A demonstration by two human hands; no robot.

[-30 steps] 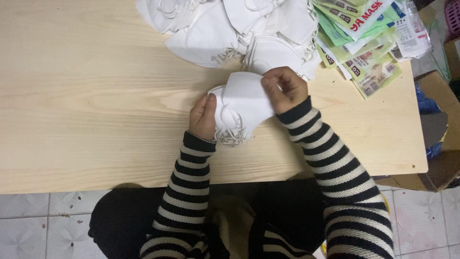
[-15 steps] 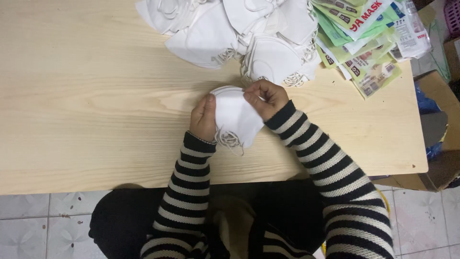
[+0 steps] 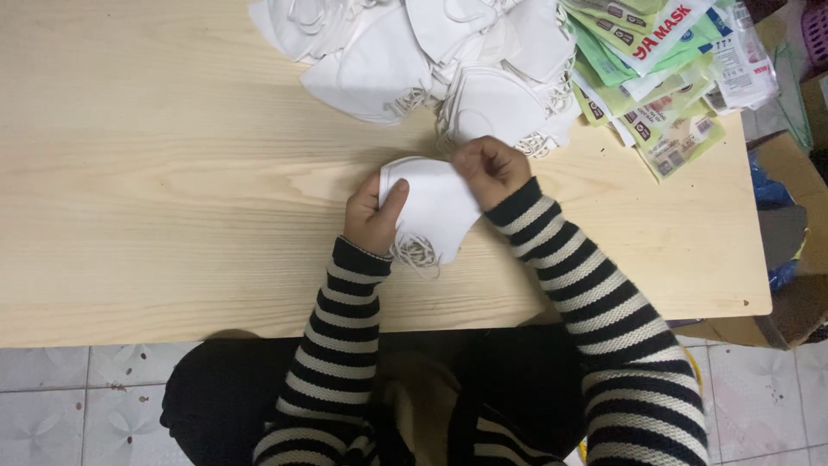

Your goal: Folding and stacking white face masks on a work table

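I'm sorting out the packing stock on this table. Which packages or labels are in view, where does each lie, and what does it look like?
Fanned stack of flat green-and-white printed packets: table's far right corner, beside the white mask pile; rectangular, overlapping, red lettering on the top one.
Clear plastic wrapper with small print: right of that stack, at the table's edge; flat, see-through and white.
No signs or screens are in view.

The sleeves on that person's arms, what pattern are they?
Black and white stripes on both sleeves, clearest in the head view.
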